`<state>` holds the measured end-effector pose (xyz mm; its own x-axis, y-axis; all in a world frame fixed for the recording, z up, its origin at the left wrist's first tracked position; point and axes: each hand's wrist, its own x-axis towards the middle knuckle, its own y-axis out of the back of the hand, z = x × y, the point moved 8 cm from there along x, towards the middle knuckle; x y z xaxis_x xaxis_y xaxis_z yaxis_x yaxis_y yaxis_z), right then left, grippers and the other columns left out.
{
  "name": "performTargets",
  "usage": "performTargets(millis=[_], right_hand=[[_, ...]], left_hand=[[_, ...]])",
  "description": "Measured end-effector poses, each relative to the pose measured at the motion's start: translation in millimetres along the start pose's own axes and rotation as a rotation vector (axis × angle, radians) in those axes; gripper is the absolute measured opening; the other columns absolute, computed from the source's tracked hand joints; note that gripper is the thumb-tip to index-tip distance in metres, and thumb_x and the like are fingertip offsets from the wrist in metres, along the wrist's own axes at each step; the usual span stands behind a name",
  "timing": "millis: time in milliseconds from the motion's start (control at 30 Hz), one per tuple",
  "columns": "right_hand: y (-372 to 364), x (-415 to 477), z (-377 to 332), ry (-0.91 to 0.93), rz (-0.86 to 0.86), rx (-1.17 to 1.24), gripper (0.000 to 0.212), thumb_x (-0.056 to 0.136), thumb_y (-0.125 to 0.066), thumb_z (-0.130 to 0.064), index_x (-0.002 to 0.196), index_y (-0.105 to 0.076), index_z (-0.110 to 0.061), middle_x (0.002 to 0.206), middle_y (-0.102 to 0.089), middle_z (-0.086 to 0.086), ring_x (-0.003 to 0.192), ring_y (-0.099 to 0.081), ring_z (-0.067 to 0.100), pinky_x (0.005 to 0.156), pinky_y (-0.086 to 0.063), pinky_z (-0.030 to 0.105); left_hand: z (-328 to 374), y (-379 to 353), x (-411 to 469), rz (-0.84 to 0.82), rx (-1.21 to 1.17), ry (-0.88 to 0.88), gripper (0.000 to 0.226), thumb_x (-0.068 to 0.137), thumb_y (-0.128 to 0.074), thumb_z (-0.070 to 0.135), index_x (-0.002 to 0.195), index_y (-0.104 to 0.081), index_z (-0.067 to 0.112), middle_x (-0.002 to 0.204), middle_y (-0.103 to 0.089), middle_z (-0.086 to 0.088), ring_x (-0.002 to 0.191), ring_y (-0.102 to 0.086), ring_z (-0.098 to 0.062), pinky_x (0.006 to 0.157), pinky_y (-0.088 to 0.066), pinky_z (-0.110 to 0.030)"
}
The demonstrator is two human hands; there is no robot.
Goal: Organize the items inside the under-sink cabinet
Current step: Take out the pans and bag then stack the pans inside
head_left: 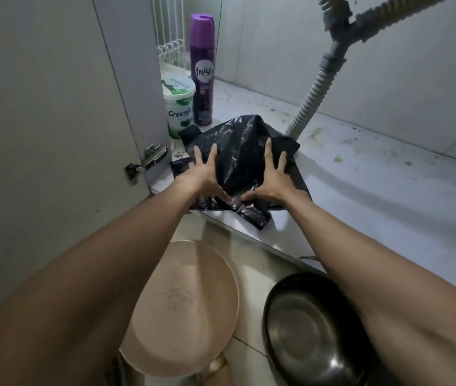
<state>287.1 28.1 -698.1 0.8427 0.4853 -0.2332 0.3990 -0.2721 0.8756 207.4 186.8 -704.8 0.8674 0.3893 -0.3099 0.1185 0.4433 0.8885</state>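
One black bag [238,140] lies at the front edge of the cabinet floor [360,176], contents hidden. The left hand [204,174] and right hand [272,176] press on it, fingers spread. One spray can [201,71] and one lidded tub [179,107] stand side by side, back left. One beige tray [187,302] and one metal bowl [310,324] sit outside, below.

- Cabinet floor [374,168] lies open from 1 to 4 o'clock of the black bag [243,151] — stained, reaching to the back wall.
- Drain hose [309,105] slants down at 1 o'clock, just beside the bag.
- Spray can [201,71] and white tub [179,107] block 11 o'clock, by the side panel [135,65].
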Motion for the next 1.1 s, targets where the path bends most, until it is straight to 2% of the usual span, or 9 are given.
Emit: performTargets(millis=[100, 200, 267, 333, 433, 633, 867, 1000, 1100], right_hand=[[-11.4, 14.2, 6.5, -0.048, 0.015, 0.008, 0.151, 0.061, -0.091, -0.041, 0.142, 0.037, -0.039, 0.161, 0.017, 0.015, 0.144, -0.017, 0.047, 0.113, -0.026, 0.060], [-24.4, 22.7, 14.9, -0.115, 0.006, 0.000, 0.140, 0.065, -0.086, -0.050, 0.149, 0.024, -0.037, 0.158, -0.016, 0.013, 0.140, -0.019, 0.045, 0.114, -0.026, 0.058], [-31.9, 17.8, 16.6, -0.131, -0.009, -0.039, 0.109, 0.073, -0.079, -0.052, 0.155, -0.008, -0.036, 0.146, -0.029, 0.012, 0.131, -0.031, 0.043, 0.110, -0.033, 0.054], [-36.8, 5.7, 10.6, -0.127, 0.040, -0.029, 0.068, 0.083, -0.070, -0.038, 0.143, -0.042, -0.025, 0.134, -0.036, 0.011, 0.121, -0.045, 0.040, 0.103, -0.042, 0.048], [-39.6, -21.9, -0.7, -0.162, 0.159, 0.090, 0.044, 0.085, -0.056, -0.013, 0.129, -0.056, -0.015, 0.126, -0.050, 0.012, 0.111, -0.056, 0.037, 0.093, -0.049, 0.041], [6.4, -87.3, 1.5, -0.243, 0.406, 0.213, 0.048, 0.082, -0.051, 0.002, 0.128, -0.060, -0.008, 0.121, -0.065, 0.015, 0.114, -0.058, 0.033, 0.088, -0.049, 0.035], [83.9, -202.7, 43.1, -0.411, 0.530, 0.169, 0.035, 0.078, -0.051, 0.001, 0.110, -0.064, -0.004, 0.092, -0.065, 0.010, 0.089, -0.060, 0.028, 0.069, -0.043, 0.028], [114.6, -285.2, 70.7, -0.533, 0.561, 0.194, 0.031, 0.081, -0.052, -0.001, 0.109, -0.062, -0.008, 0.094, -0.061, 0.007, 0.086, -0.056, 0.023, 0.071, -0.041, 0.026], [137.3, -363.8, 97.4, -0.657, 0.598, 0.210, 0.017, 0.082, -0.050, -0.003, 0.096, -0.059, -0.008, 0.088, -0.060, 0.006, 0.086, -0.057, 0.025, 0.068, -0.041, 0.027]], left_hand=[[-15.1, -14.9, 28.9, -0.086, 0.008, -0.048, 0.149, 0.047, -0.088, 0.056, 0.148, 0.020, 0.040, 0.160, 0.017, -0.011, 0.145, -0.012, -0.041, 0.113, -0.026, -0.057], [-16.8, -23.0, 46.8, -0.068, 0.116, -0.122, 0.137, 0.039, -0.079, 0.071, 0.151, -0.007, 0.041, 0.154, -0.030, -0.006, 0.138, -0.026, -0.037, 0.109, -0.030, -0.055], [-7.3, -22.3, 45.0, -0.005, 0.118, -0.209, 0.097, 0.060, -0.079, 0.058, 0.145, -0.035, 0.040, 0.139, -0.047, -0.005, 0.126, -0.037, -0.035, 0.104, -0.034, -0.052], [2.4, -18.7, 31.7, 0.121, 0.057, -0.274, 0.055, 0.078, -0.069, 0.031, 0.131, -0.055, 0.036, 0.128, -0.055, -0.003, 0.117, -0.045, -0.033, 0.100, -0.039, -0.051], [5.9, -21.7, 5.0, 0.210, -0.095, -0.277, 0.042, 0.076, -0.057, 0.011, 0.111, -0.069, 0.029, 0.115, -0.066, -0.001, 0.109, -0.057, -0.030, 0.091, -0.048, -0.045], [44.4, -19.3, -32.3, 0.135, -0.384, -0.303, 0.039, 0.079, -0.056, 0.009, 0.113, -0.071, 0.023, 0.104, -0.073, -0.006, 0.100, -0.067, -0.025, 0.085, -0.053, -0.033], [147.1, -8.7, -119.3, 0.026, -0.527, -0.555, 0.038, 0.078, -0.056, 0.013, 0.113, -0.069, 0.016, 0.102, -0.072, -0.011, 0.095, -0.066, -0.029, 0.085, -0.053, -0.037], [206.6, -16.9, -181.7, -0.119, -0.541, -0.671, 0.023, 0.073, -0.052, 0.025, 0.087, -0.069, 0.019, 0.079, -0.069, -0.002, 0.082, -0.066, -0.026, 0.079, -0.053, -0.034], [258.2, -24.1, -240.5, -0.258, -0.552, -0.786, 0.019, 0.063, -0.047, 0.034, 0.061, -0.057, 0.019, 0.070, -0.062, -0.011, 0.084, -0.064, -0.036, 0.081, -0.052, -0.041]])
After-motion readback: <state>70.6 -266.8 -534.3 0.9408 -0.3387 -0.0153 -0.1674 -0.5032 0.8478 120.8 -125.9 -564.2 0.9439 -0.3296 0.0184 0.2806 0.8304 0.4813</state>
